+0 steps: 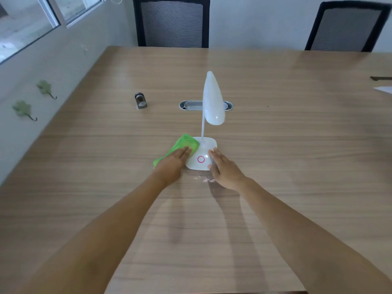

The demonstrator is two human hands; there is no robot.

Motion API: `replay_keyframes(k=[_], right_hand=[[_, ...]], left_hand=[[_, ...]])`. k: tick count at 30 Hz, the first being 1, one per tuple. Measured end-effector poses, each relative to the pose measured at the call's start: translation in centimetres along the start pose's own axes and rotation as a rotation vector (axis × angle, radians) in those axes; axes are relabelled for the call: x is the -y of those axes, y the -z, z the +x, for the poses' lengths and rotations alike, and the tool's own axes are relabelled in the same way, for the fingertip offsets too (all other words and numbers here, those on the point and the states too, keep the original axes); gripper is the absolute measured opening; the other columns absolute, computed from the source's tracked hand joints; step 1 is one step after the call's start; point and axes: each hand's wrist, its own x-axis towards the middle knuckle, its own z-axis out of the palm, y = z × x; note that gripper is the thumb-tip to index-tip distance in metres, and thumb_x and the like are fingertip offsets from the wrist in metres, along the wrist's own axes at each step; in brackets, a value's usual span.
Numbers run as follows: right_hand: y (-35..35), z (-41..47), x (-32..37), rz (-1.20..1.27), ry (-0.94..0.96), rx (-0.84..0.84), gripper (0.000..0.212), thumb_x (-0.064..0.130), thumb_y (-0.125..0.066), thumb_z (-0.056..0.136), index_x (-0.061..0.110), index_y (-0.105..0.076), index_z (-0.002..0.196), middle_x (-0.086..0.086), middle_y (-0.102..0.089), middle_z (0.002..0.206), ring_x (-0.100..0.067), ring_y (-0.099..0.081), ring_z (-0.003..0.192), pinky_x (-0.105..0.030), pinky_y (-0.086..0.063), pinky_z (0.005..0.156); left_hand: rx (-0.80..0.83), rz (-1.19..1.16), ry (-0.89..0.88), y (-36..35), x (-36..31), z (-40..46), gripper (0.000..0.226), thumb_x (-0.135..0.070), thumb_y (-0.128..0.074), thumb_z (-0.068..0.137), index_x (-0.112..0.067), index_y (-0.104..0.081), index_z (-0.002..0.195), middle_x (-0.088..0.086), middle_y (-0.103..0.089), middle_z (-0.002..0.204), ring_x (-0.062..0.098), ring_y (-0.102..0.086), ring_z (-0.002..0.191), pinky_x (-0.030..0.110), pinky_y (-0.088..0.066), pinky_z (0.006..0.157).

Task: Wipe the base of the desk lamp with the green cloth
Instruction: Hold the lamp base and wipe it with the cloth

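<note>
Wooden table [275,145]: left hand [172,164] pressed flat on soft green cloth [184,144] at lamp base [201,155]'s nine o'clock; right hand [222,168], open, steadied the light, likely tippy base.

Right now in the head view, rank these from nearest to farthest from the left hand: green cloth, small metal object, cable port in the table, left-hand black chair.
1. Green cloth: directly under the left hand, beside the lamp base.
2. Cable port: mid-table, behind the lamp.
3. Small metal object: mid-table, further left; close to the port's range, so this order is tentative.
4. Black chair: beyond the table's far edge.
</note>
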Motion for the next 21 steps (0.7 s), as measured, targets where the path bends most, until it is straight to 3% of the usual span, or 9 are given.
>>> replay_keyframes(k=[3, 6, 9, 12, 18, 21], right_hand=[[-0.1, -0.1, 0.0, 0.007, 0.0, 0.0, 0.055, 0.03, -0.035, 0.099, 0.02, -0.013, 0.149, -0.004, -0.005, 0.161, -0.017, -0.012, 0.148, -0.044, -0.019, 0.119], [0.0, -0.1, 0.1, 0.013, -0.002, 0.001, 0.055, 0.03, -0.034, 0.099, 0.02, -0.013, 0.149, -0.004, -0.004, 0.162, -0.017, -0.011, 0.148, -0.044, -0.018, 0.119], [0.0, -0.2, 0.2, 0.014, -0.006, 0.002, 0.055, 0.03, -0.034, 0.099, 0.02, -0.013, 0.149, -0.003, -0.004, 0.162, -0.017, -0.011, 0.148, -0.044, -0.018, 0.119], [0.0, -0.2, 0.2, 0.01, -0.003, -0.007, 0.055, 0.029, -0.035, 0.099, 0.019, -0.013, 0.149, -0.004, -0.006, 0.161, -0.017, -0.012, 0.148, -0.044, -0.019, 0.119], [0.1, -0.2, 0.2, 0.004, -0.008, 0.005, 0.055, 0.029, -0.033, 0.1, 0.021, -0.012, 0.149, -0.004, -0.004, 0.162, -0.017, -0.011, 0.148, -0.044, -0.018, 0.119], [0.1, -0.3, 0.4, 0.004, -0.007, 0.004, 0.055, 0.029, -0.033, 0.1, 0.021, -0.011, 0.15, -0.004, -0.003, 0.162, -0.017, -0.011, 0.148, -0.042, -0.017, 0.119]], left_hand=[[0.043, 0.042, 0.041, 0.6, 2.1, -1.3, 0.07, 0.006, -0.038, 0.083, -0.012, -0.017, 0.148, 0.008, -0.021, 0.157, 0.027, -0.032, 0.139, 0.034, -0.032, 0.111], [-0.027, 0.072, 0.059, 1.5, 3.1, -2.2, 0.071, 0.006, -0.04, 0.082, -0.011, -0.019, 0.148, 0.008, -0.023, 0.157, 0.025, -0.032, 0.139, 0.035, -0.036, 0.108], [-0.107, 0.051, -0.01, 1.6, 1.9, -2.0, 0.074, 0.01, -0.039, 0.079, -0.012, -0.02, 0.147, 0.007, -0.024, 0.156, 0.022, -0.03, 0.141, 0.032, -0.033, 0.111], [-0.046, 0.04, -0.082, 0.5, 0.4, -1.5, 0.074, 0.009, -0.037, 0.08, -0.014, -0.016, 0.148, 0.004, -0.019, 0.158, 0.021, -0.025, 0.143, 0.03, -0.028, 0.114], [0.071, 0.103, 0.102, 0.7, 2.5, -2.1, 0.064, 0.003, -0.037, 0.087, -0.012, -0.021, 0.147, 0.007, -0.023, 0.156, 0.026, -0.032, 0.139, 0.035, -0.034, 0.109], [-0.04, 0.074, 0.158, 1.8, 3.1, -2.2, 0.066, 0.003, -0.039, 0.085, -0.011, -0.022, 0.146, 0.008, -0.026, 0.155, 0.027, -0.035, 0.137, 0.038, -0.041, 0.103]])
